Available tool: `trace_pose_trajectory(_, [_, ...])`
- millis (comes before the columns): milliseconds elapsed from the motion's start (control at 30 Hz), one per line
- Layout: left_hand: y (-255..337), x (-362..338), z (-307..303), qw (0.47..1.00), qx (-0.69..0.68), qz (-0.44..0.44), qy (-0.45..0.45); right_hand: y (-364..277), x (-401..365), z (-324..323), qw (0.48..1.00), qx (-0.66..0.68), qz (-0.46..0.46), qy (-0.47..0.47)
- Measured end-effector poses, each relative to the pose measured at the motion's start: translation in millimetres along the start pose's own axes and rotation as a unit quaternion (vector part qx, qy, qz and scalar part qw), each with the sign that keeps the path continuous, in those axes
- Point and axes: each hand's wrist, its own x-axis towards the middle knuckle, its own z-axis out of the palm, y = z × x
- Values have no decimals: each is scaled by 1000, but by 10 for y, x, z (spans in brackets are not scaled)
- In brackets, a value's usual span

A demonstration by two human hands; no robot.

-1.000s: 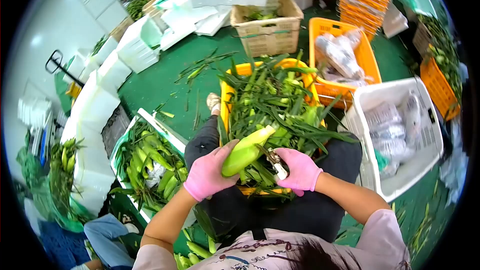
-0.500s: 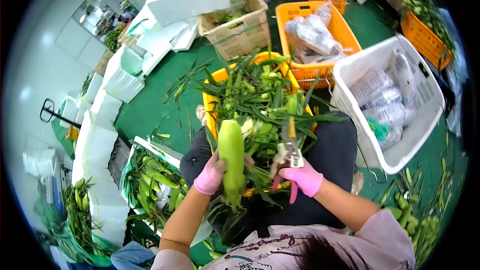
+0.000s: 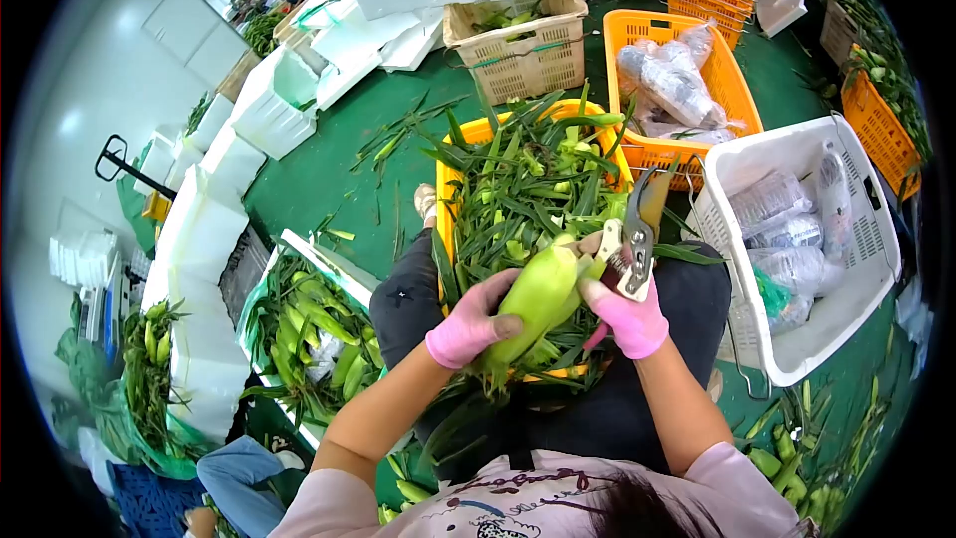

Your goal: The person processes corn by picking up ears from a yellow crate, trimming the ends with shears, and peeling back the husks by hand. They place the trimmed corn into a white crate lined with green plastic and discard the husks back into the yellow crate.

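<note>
My left hand (image 3: 470, 325), in a pink glove, is wrapped round the lower part of a pale green ear of corn (image 3: 536, 301), tilted with its cut end up and to the right. In my right hand (image 3: 635, 323), also pink-gloved, are pruning shears (image 3: 639, 249), their blades pointing up and away from the ear. The thumb and fingers of that hand are right at a strip of husk by the ear's upper end. Below both hands, a yellow crate (image 3: 447, 201) between my knees is heaped with green husks and leaves (image 3: 528, 174).
Left of my knee stands a foam box (image 3: 351, 301) of unhusked corn. To the right are a white crate (image 3: 795, 364) and an orange crate (image 3: 732, 80), both holding plastic-wrapped packs. Corn and husks lie on the green floor (image 3: 344, 179). A person's jeans-clad leg (image 3: 239, 478) shows lower left.
The ear has tipped from upright to a rightward slant and come close to my right hand. My right hand has turned the shears upward and brought its fingers to the husk. The view has shifted.
</note>
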Motion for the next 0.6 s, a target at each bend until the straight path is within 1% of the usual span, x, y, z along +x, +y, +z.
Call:
trace_pose_trajectory(67, [-56, -10, 47, 1000, -27, -3, 14, -23, 65, 47, 997, -56, 34, 47])
trace_pose_trajectory(100, [-83, -14, 69, 999, -39, -5, 21, -21, 114, 63, 995, -76, 33, 49])
trace_pose_trajectory(133, [-233, 33, -31, 996, -74, -21, 43, 27, 178, 25, 995, -99, 6, 29])
trace_pose_trajectory(167, [-198, 74, 47, 969, -223, -34, 100, 113, 252, -32, 992, -123, -22, 9])
trace_pose_trajectory(200, [-184, 58, -33, 972, -218, -19, 86, 212, 323, -58, 976, -202, -62, 50])
trace_pose_trajectory(233, [-201, 48, -146, 974, -214, -4, 72, 317, 429, -171, 918, -371, -110, 84])
trace_pose_trajectory(267, [-170, 117, -199, 985, -160, 33, 55, 356, 469, -235, 880, -451, -99, 111])
trace_pose_trajectory(300, [-159, 126, -185, 954, -294, 39, 39, 385, 508, -272, 835, -526, -88, 139])
trace_pose_trajectory(333, [-130, 181, -162, 972, -192, 47, 130, 439, 468, -282, 837, -503, -99, 194])
trace_pose_trajectory(367, [9, 209, -113, 960, -216, 14, 178, 446, 433, -289, 839, -477, -101, 241])
trace_pose_trajectory(400, [147, 238, -65, 943, -242, -17, 226, 414, 373, -261, 875, -401, -121, 242])
trace_pose_trajectory(433, [79, 271, -68, 944, -192, 1, 270, 346, 281, -217, 904, -324, -138, 242])
trace_pose_trajectory(467, [-53, 349, -70, 940, -142, 18, 311, 205, 187, -35, 941, -235, -147, 193])
trace_pose_trajectory(500, [-172, 439, -53, 932, -91, 34, 349, 92, 56, 126, 973, -171, -77, 137])
trace_pose_trajectory(533, [-254, 522, -11, 924, -52, 56, 375, 125, 16, 214, 932, -305, -154, 123])
trace_pose_trajectory(567, [-384, 602, -1, 923, 2, 74, 378, 162, -3, 268, 867, -432, -225, 107])
trace_pose_trajectory(600, [-520, 680, 0, 919, 58, 92, 378, 234, 37, 297, 865, -435, -213, 130])
